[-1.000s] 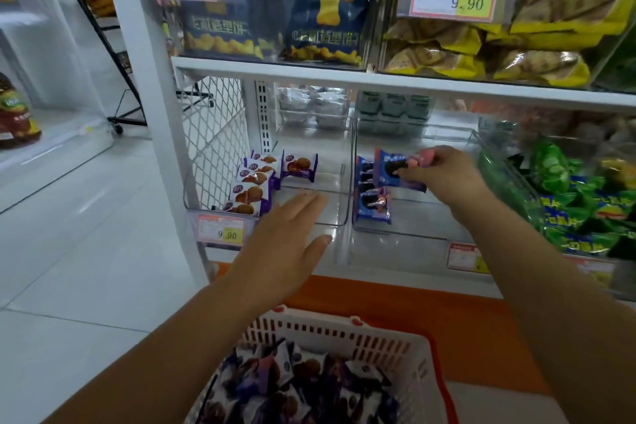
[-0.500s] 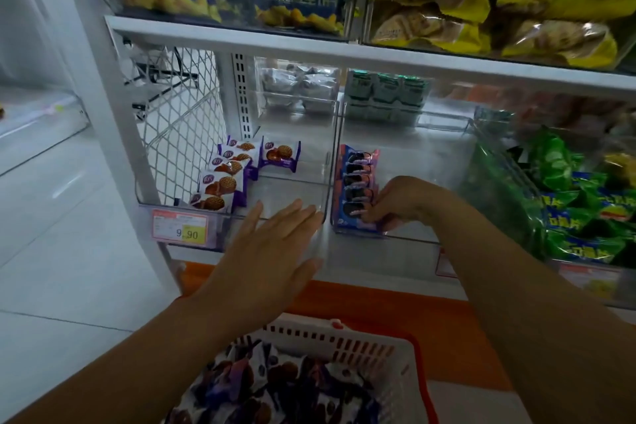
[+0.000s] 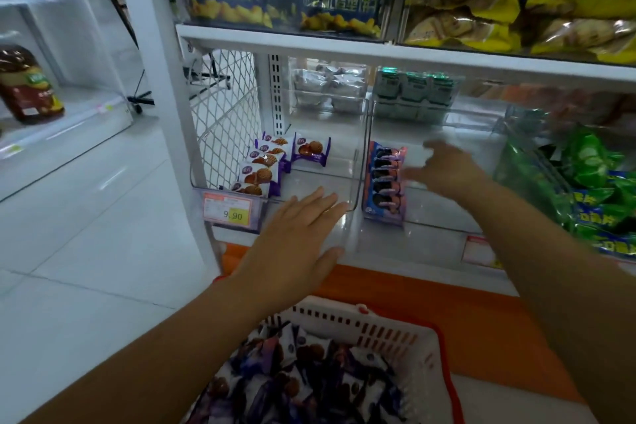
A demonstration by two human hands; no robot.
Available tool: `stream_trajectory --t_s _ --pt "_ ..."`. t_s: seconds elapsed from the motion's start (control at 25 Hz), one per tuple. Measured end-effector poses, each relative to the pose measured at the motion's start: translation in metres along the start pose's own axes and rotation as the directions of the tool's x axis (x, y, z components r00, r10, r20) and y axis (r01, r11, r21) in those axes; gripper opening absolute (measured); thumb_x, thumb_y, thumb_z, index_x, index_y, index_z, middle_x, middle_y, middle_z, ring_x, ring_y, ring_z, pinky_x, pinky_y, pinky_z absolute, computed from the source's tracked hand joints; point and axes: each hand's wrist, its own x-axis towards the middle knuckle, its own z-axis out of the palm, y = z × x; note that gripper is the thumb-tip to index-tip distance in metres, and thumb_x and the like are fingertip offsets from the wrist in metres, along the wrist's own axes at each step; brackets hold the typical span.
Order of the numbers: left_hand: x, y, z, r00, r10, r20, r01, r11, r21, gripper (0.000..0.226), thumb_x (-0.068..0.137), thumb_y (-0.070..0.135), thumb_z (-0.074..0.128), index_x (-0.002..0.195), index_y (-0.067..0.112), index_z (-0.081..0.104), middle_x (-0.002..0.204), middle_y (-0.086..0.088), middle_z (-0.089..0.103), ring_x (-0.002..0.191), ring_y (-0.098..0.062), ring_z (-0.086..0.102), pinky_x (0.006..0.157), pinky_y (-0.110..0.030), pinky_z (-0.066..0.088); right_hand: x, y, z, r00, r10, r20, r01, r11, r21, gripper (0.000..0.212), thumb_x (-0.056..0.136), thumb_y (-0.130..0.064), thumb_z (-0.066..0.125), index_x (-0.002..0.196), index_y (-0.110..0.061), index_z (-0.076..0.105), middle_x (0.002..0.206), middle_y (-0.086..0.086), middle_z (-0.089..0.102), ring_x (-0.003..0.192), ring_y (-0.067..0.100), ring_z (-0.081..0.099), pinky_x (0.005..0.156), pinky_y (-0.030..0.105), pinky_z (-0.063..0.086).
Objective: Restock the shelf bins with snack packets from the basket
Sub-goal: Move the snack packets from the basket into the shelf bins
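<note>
A white basket (image 3: 395, 332) at the bottom holds several purple and dark snack packets (image 3: 303, 379). On the shelf, a clear left bin (image 3: 347, 182) holds a row of purple cookie packets (image 3: 261, 169). A clear middle bin (image 3: 440, 213) has a row of blue sandwich-cookie packets (image 3: 385, 182) along its left wall. My left hand (image 3: 296, 241) hovers flat and empty before the left bin's front edge. My right hand (image 3: 447, 170), blurred and empty with fingers spread, sits just right of the blue row.
Green and blue snack bags (image 3: 592, 189) fill the bin at right. Blue and yellow bags (image 3: 481, 17) sit on the upper shelf. Price tags (image 3: 229, 210) hang on the bin fronts. A wire mesh panel (image 3: 223, 120) closes the shelf's left end. An orange ledge (image 3: 464, 313) runs below.
My right hand set a blue packet into the middle bin's row, let go, and has lifted away to the right with fingers spread. My left hand stayed flat near the left bin.
</note>
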Motion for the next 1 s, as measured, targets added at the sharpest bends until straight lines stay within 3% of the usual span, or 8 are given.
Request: stream_trajectory --t_s 0.12,0.2,0.32,0.48,0.6,0.68,0.84,1.0 --pt "-0.035 0.003 0.003 0.997 -0.031 -0.074 0.023 0.994 -0.106 0.054 0.097 0.043 0.042 0.148 0.026 0.036 0.152 0.007 0.037 0.14 -0.008 0.028 0.112 -0.022 0.014 -0.06 -0.015 -0.001 0.877 -0.27 -0.397 0.369 0.908 0.199 0.032 0.094 -0.021 0.059 0.125 -0.018 0.052 0.093 -0.004 0.062 0.077 0.01 0.057 0.069 0.026 0.047" --pt "-0.063 -0.004 0.021 0.994 -0.069 0.081 0.079 0.989 -0.125 0.051 0.097 0.043 0.042 0.145 0.025 0.042 0.147 0.007 0.043 0.135 -0.011 0.037 0.11 -0.022 0.022 -0.109 -0.013 0.024 0.809 -0.453 -0.375 0.544 0.818 0.187 0.017 0.094 -0.02 0.056 0.111 -0.023 0.054 0.076 -0.013 0.053 0.064 0.007 0.052 0.058 0.019 0.045" --pt "-0.109 -0.028 0.064 0.896 -0.208 0.393 0.261 0.962 -0.085 0.038 0.097 0.037 0.051 0.132 0.024 0.052 0.139 0.005 0.049 0.126 -0.015 0.046 0.112 -0.03 0.034 -0.159 0.004 0.087 0.765 -0.635 0.109 0.641 0.767 -0.034 0.026 0.094 -0.032 0.053 0.12 -0.028 0.055 0.094 -0.017 0.056 0.072 0.003 0.052 0.06 0.014 0.044" --pt "-0.169 -0.05 0.112 0.657 -0.319 0.683 0.407 0.913 0.036 0.056 0.094 0.044 0.054 0.143 0.021 0.04 0.144 -0.003 0.04 0.13 -0.025 0.041 0.108 -0.038 0.038 -0.188 0.044 0.177 0.623 -0.284 0.728 0.531 0.838 -0.127 0.039 0.101 -0.025 0.047 0.14 -0.022 0.043 0.133 0.003 0.051 0.106 0.02 0.055 0.088 0.033 0.048" --pt "-0.19 -0.046 0.129 0.53 -0.327 0.783 0.301 0.935 0.187 0.067 0.092 0.049 0.054 0.148 0.019 0.031 0.144 -0.01 0.034 0.129 -0.031 0.036 0.107 -0.045 0.038 -0.207 0.062 0.226 0.463 -0.041 0.885 0.462 0.864 -0.201 0.058 0.103 -0.026 0.043 0.154 -0.023 0.015 0.156 0.011 0.022 0.136 0.035 0.033 0.108 0.046 0.036" --pt "-0.197 -0.044 0.135 0.549 -0.317 0.774 0.233 0.947 0.222 0.063 0.092 0.047 0.053 0.145 0.017 0.035 0.141 -0.012 0.034 0.127 -0.032 0.035 0.104 -0.048 0.039 -0.222 0.066 0.246 0.473 -0.021 0.881 0.44 0.872 -0.216 0.062 0.103 -0.031 0.042 0.155 -0.022 0.009 0.159 0.011 0.014 0.142 0.037 0.021 0.114 0.049 0.026" --pt "-0.2 -0.046 0.136 0.565 -0.369 0.737 0.248 0.929 0.275 0.061 0.086 0.047 0.06 0.135 0.015 0.044 0.137 -0.01 0.036 0.125 -0.031 0.033 0.103 -0.047 0.04 -0.247 0.07 0.275 0.661 -0.056 0.748 0.317 0.925 -0.211 0.077 0.095 -0.051 0.048 0.155 -0.029 0.004 0.161 0.007 0.009 0.145 0.035 0.013 0.118 0.046 0.019" --pt "-0.194 -0.049 0.131 0.625 -0.342 0.701 0.31 0.934 0.178 0.055 0.078 0.049 0.068 0.125 0.023 0.057 0.128 -0.004 0.047 0.121 -0.026 0.039 0.102 -0.042 0.04 -0.256 0.064 0.284 0.765 -0.091 0.637 0.174 0.982 -0.068 0.078 0.094 -0.052 0.051 0.155 -0.029 0.009 0.162 0.003 0.01 0.147 0.027 0.012 0.12 0.042 0.016"
